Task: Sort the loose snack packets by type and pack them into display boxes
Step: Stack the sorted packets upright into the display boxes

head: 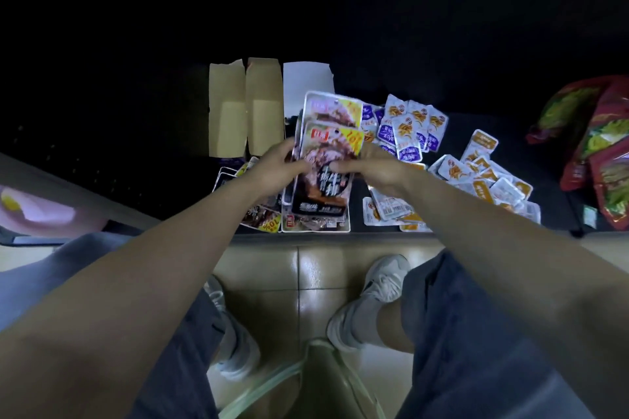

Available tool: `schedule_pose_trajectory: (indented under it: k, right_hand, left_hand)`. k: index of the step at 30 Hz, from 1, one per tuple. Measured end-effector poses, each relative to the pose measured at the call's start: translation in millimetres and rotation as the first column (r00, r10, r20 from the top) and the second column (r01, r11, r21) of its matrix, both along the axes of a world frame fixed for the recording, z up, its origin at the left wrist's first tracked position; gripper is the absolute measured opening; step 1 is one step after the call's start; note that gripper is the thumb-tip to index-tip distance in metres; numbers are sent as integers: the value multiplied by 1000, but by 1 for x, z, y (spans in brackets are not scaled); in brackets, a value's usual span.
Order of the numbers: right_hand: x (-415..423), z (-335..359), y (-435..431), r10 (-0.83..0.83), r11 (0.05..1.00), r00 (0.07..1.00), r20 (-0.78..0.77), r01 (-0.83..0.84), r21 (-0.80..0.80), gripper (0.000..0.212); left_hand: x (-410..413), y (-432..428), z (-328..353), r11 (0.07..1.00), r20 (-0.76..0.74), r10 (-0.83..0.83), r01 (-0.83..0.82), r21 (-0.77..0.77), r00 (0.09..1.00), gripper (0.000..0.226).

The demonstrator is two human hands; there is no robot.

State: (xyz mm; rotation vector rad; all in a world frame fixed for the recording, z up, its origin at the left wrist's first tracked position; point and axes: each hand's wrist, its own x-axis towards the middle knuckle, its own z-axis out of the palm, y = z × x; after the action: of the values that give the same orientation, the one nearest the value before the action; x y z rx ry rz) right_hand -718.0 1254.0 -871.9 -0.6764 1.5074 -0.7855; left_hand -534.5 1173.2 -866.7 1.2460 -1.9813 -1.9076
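A stack of large dark snack packets (pixel 326 160) with yellow corner labels is held over the black table. My left hand (pixel 277 165) grips its left edge and my right hand (pixel 369 165) grips its right edge. More of the same dark packets (pixel 262 218) lie under my left wrist near the table's front edge. Small purple-and-white packets (pixel 408 129) are heaped behind my right hand. Small orange-and-white packets (pixel 483 173) are spread to the right. Two open brown display boxes (pixel 235 112) stand at the back, with a white display box (pixel 299 88) beside them.
Large red snack bags (pixel 592 146) pile up at the far right of the table. The black table's front edge (pixel 374 235) runs just past my knees. Below are a tiled floor (pixel 326 269) and my grey shoes. A pale object (pixel 41 211) lies at the left.
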Motion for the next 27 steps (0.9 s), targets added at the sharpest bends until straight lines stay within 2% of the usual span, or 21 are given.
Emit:
schedule_pose_trajectory:
  k: [4, 7, 9, 12, 15, 19, 23, 27]
  right_hand:
    - [-33, 23, -33, -178, 974, 983, -37, 171, -150, 38]
    - [-48, 26, -61, -332, 914, 942, -53, 307, -266, 43]
    - [-50, 27, -78, -404, 871, 913, -62, 362, -333, 47]
    - [-47, 26, -97, -451, 826, 892, -43, 398, -399, 53]
    - [-42, 18, -106, -462, 817, 885, -60, 398, -416, 49]
    - [-35, 0, -106, -412, 874, 895, -172, 334, -353, 41]
    - [-28, -20, -100, -315, 927, 913, -259, 238, -291, 35]
    - [-28, -36, -95, -200, 966, 933, -298, 138, -217, 26]
  left_hand:
    - [-16, -34, 6, 978, -56, 117, -125, -169, 992, 39]
    - [-26, -56, 1, 945, -9, 183, -178, -274, 983, 40]
    - [-33, -67, -4, 940, 14, 221, -209, -270, 975, 42]
    - [-40, -73, -7, 957, 43, 186, -172, -232, 982, 52]
    - [-42, -72, -7, 960, 39, 167, -154, -233, 985, 66]
    - [-41, -74, -3, 950, -4, 157, -152, -274, 988, 77]
    - [-45, -78, -9, 974, -7, 107, -106, -200, 994, 72]
    - [-49, -81, -26, 985, 81, 93, -80, -150, 992, 65]
